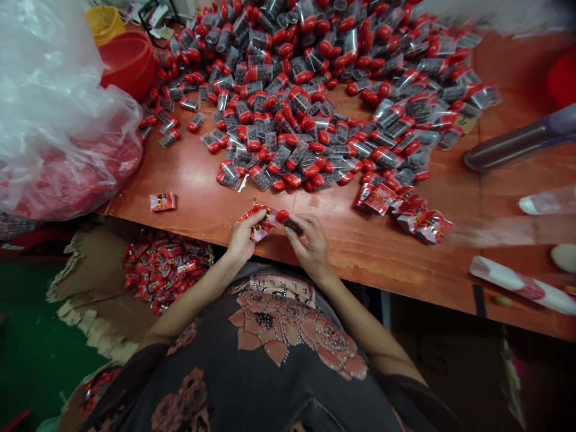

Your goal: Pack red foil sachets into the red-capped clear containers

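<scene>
Red foil sachets (257,221) sit crumpled in the left hand (245,238), its fingers curled closed around them. The right hand (311,244) pinches a red-capped clear capsule (288,222) firmly, just beside the sachets, at the near edge of a red-brown wooden table (189,198). From the hands, a heap of capsules (279,114) spreads at twelve o'clock, loose sachets (405,210) lie at two, and a plastic bag (54,114) slumps at ten.

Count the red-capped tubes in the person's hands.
1: the red-capped tube pinched in the right hand, beside the red foil packet in the left hand; the packet could hide another.
</scene>
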Tool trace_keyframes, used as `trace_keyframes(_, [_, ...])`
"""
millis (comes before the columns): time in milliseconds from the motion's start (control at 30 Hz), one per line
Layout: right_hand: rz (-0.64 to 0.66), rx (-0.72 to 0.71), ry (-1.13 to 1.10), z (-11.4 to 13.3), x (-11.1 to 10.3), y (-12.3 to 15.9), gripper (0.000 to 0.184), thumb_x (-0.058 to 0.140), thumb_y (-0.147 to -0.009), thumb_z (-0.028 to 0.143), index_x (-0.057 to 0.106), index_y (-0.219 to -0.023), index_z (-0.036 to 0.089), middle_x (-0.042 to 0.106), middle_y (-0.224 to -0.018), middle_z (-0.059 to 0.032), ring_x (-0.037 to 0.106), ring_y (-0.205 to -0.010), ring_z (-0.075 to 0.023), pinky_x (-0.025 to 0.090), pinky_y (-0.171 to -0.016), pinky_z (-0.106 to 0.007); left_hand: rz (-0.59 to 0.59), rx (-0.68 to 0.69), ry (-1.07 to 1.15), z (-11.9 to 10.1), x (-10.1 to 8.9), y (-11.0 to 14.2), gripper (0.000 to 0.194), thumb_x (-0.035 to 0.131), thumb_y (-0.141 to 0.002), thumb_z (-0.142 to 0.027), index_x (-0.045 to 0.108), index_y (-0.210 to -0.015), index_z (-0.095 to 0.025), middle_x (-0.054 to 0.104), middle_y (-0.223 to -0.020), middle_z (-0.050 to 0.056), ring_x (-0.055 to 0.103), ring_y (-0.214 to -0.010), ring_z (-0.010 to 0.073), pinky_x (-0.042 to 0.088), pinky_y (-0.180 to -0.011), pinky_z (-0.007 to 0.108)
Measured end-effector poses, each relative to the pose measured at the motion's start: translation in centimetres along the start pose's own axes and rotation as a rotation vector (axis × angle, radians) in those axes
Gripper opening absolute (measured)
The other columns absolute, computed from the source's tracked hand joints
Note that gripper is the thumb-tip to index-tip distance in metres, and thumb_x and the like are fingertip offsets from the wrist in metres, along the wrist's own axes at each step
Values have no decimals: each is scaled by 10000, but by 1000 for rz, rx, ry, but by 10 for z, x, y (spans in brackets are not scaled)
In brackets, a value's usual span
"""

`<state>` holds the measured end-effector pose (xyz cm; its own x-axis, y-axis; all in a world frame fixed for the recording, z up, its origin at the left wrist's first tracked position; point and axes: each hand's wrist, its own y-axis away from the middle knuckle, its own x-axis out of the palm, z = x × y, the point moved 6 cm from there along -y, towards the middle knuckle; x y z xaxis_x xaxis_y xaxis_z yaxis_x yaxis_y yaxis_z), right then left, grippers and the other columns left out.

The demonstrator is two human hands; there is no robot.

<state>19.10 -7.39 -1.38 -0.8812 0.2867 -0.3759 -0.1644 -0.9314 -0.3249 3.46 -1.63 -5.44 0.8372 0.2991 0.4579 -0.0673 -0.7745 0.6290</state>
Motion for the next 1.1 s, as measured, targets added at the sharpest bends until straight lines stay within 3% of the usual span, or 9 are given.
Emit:
trace_keyframes(233, [-31,11,-51,0,0,-3,408,595,-917,224,614,-1297,373,656,-1148,-39,634,-1043,-219,566,-888,-429,15,-28,-44,-5,2,4,81,780,-706,-169,730,-770,-168,725,-760,19,639,-648,113,491,-606,250])
trace_keyframes(400, [44,205,-214,-11,7,-1,353,643,-882,326,663,-1234,341,695,-1119,-29,653,-1019,-220,555,-901,-443,11,27,-31,-7,5,5,83,778,-705,-154,722,-759,-183,723,-764,10,642,-666,108,503,-655,249])
trace_keyframes(600, [73,413,-413,-26,16,5,353,648,-865,391,683,-1205,304,713,-1102,-49,663,-846,-191,573,-701,-378,120,146,-84,-9,12,13,170,831,-643,-196,725,-776,-184,728,-764,11,662,-727,143,511,-717,273])
trace_keyframes(767, [82,281,-358,-15,9,-3,293,675,-843,346,724,-1131,317,709,-1034,-28,655,-943,-201,550,-857,-428,133,223,-190,-9,11,20,219,863,-588,-166,719,-750,-200,705,-745,-10,630,-698,122,496,-726,263])
trace_keyframes(1100, [112,147,-367,1,1,-8,246,702,-839,258,760,-1055,362,722,-962,-8,667,-889,-178,559,-766,-376,108,440,-217,-13,3,31,325,875,-551,-117,709,-811,-220,705,-796,-23,646,-783,138,511,-842,303])
